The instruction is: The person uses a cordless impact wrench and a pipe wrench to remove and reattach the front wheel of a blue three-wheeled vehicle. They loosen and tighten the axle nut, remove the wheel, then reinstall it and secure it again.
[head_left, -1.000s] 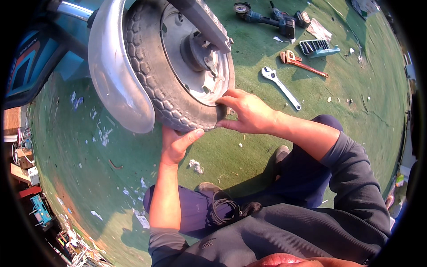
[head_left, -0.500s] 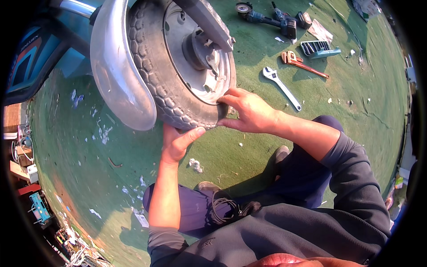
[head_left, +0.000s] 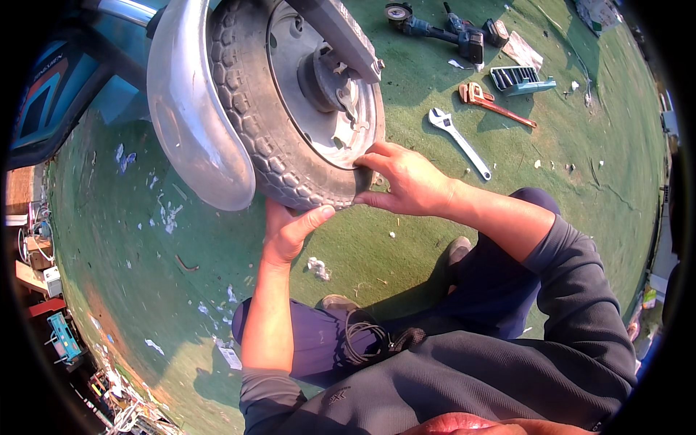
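Observation:
A wheel with a grey metal rim (head_left: 290,61) and a black knobbly tyre (head_left: 264,152) is mounted in a fork arm (head_left: 337,36). A silver mudguard (head_left: 192,123) curves along its left side. My left hand (head_left: 286,235) holds the tyre from below, its thumb along the lower tread and its other fingers hidden behind the wheel. On the right, my right hand (head_left: 413,183) pinches the tyre's lower edge, with the fingers at the rim and the thumb on the tread side. Both hands are closed on the tyre, close together.
To the right on the green floor covering lie a silver adjustable wrench (head_left: 460,143), a red pipe wrench (head_left: 496,106), a socket set (head_left: 522,80) and an angle grinder (head_left: 428,29). White scraps (head_left: 168,216) are scattered at left. Assorted clutter (head_left: 127,406) lines the lower left edge.

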`<state>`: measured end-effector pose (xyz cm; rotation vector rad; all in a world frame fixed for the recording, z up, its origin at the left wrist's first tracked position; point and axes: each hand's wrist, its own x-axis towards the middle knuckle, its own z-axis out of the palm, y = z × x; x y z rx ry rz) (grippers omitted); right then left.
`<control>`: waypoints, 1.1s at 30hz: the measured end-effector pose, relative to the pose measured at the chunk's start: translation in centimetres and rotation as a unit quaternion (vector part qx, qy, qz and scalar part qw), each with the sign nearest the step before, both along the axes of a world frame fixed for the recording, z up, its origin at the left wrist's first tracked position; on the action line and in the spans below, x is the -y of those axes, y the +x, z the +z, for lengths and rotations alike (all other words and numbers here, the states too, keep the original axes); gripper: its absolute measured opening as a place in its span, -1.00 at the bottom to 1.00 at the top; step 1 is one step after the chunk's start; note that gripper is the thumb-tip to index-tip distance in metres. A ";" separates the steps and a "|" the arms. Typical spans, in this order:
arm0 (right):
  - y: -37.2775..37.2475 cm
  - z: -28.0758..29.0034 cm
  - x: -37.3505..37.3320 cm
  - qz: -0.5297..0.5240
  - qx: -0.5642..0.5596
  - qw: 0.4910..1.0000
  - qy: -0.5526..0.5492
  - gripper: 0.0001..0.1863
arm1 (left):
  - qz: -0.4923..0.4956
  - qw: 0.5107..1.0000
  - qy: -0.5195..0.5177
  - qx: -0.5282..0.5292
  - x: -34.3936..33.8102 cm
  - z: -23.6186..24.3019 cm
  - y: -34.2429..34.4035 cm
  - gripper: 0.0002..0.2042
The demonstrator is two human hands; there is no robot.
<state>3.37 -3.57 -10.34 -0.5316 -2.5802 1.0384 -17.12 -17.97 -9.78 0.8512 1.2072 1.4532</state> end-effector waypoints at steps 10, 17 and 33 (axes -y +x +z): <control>0.0 0.0 0.0 0.002 0.007 1.000 0.001 -0.40 | 0.010 1.000 -0.003 0.000 0.1 -0.2 0.0 -0.20; 0.0 0.1 -0.1 0.002 0.008 1.000 0.001 -0.40 | 0.009 1.000 0.000 -0.004 0.0 -0.2 0.0 -0.22; 0.0 -0.3 0.1 -0.003 0.020 1.000 -0.006 -0.35 | 0.004 1.000 0.023 0.005 -0.2 0.3 0.2 -0.33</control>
